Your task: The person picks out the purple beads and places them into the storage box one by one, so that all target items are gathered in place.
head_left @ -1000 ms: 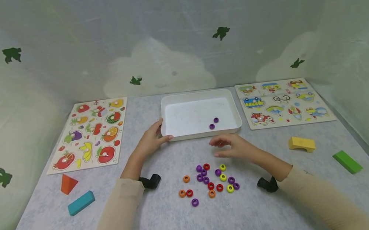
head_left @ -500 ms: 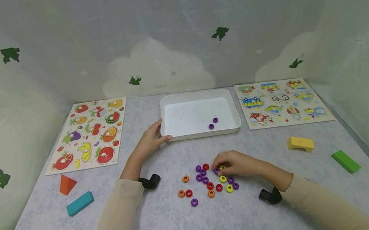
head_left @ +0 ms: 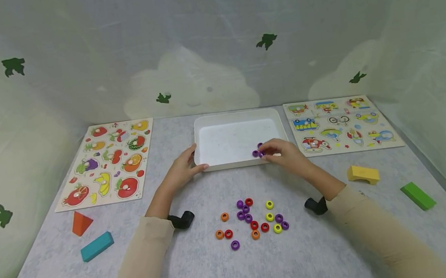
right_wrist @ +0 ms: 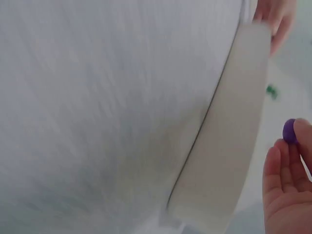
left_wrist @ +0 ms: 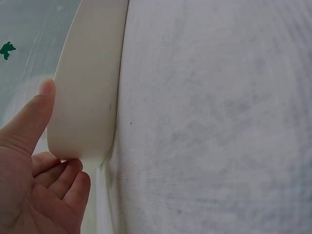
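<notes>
A white tray (head_left: 229,166) stands at the back middle of the table. My left hand (head_left: 180,169) grips its front left corner, the thumb on the front rim and the other fingers bent against the side. Over the tray's front right part, my right hand (head_left: 288,156) pinches a purple bead (right_wrist: 289,131) between thumb and fingertips. Two purple beads (head_left: 255,154) lie in the tray right by those fingertips. In front of the tray, several purple, red, orange and yellow beads (head_left: 254,225) are scattered on the table.
A fruit puzzle board (head_left: 108,163) lies at the left and a vehicle puzzle board (head_left: 342,125) at the right. An orange wedge (head_left: 81,223) and a teal block (head_left: 97,246) sit front left. A yellow arch block (head_left: 363,174) and a green block (head_left: 418,195) sit front right.
My right hand went down from the tray's front to the scattered beads, took a purple bead there and came back up over the tray with it. My left hand stayed at the corner.
</notes>
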The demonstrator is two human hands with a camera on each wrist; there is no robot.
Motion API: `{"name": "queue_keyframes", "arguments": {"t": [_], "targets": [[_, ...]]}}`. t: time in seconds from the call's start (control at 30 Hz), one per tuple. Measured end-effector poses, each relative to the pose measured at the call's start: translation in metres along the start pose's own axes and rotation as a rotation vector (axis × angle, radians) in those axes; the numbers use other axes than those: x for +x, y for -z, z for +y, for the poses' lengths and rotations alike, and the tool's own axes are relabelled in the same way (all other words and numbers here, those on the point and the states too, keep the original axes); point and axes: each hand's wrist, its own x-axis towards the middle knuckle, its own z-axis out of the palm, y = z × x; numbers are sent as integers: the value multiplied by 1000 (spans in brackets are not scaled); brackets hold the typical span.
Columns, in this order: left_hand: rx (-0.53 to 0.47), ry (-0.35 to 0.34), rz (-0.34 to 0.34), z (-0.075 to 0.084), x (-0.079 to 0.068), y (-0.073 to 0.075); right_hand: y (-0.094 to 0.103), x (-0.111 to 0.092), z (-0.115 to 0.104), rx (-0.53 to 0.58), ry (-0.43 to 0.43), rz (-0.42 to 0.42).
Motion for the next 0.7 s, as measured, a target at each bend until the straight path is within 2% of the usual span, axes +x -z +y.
{"name": "queue_keyframes", "arguments": {"t": [0.1, 0.3, 0.4, 0.7], "targets": [[0, 9, 5, 0, 0, 0, 6, 16, 10, -33, -69, 20], [-3, 2, -3, 0, 0, -1, 8, 36, 27, -122, -260, -68], [-4, -2, -3, 0, 1, -1, 5, 41, 30, -144, -317, -96], [-14, -13, 1, -2, 1, -1, 0, 47, 32, -169, -312, -119]]}}
